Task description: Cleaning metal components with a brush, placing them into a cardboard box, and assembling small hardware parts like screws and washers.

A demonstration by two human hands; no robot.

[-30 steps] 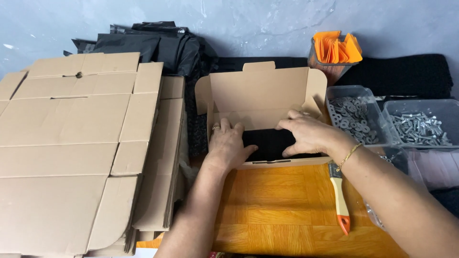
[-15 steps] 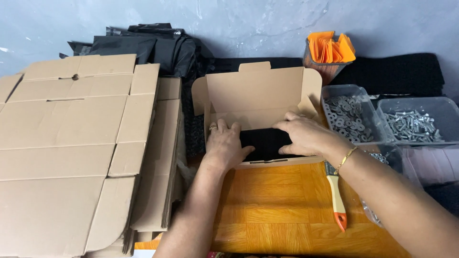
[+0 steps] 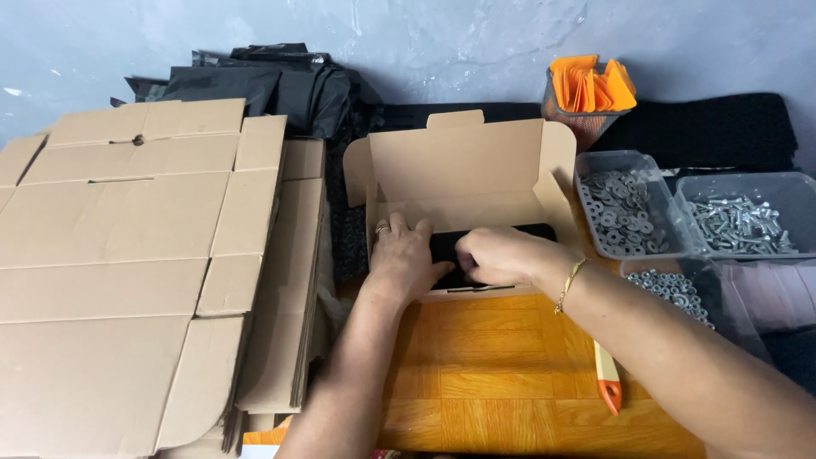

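Note:
An open cardboard box [image 3: 463, 166] with its lid up stands on the wooden table [image 3: 501, 374]. Inside it lies a black flat item [image 3: 527, 231]. My left hand [image 3: 406, 255], wearing a ring, rests flat on the left part of the box's inside with its fingers spread. My right hand [image 3: 497, 255], with a gold bracelet on the wrist, presses on the black item with fingers curled over it. Both hands hide most of the black item.
A tall stack of flat cardboard blanks [image 3: 136, 255] fills the left. Black bags [image 3: 255, 85] lie behind. At right stand clear bins of washers [image 3: 625, 208] and bolts [image 3: 739, 221], a bag of nuts [image 3: 676, 289], an orange card holder [image 3: 595, 85]. An orange-tipped tool [image 3: 608, 382] lies under my right arm.
My right hand has slid left along the black item toward my left hand, uncovering the item's right end. The left hand has barely moved.

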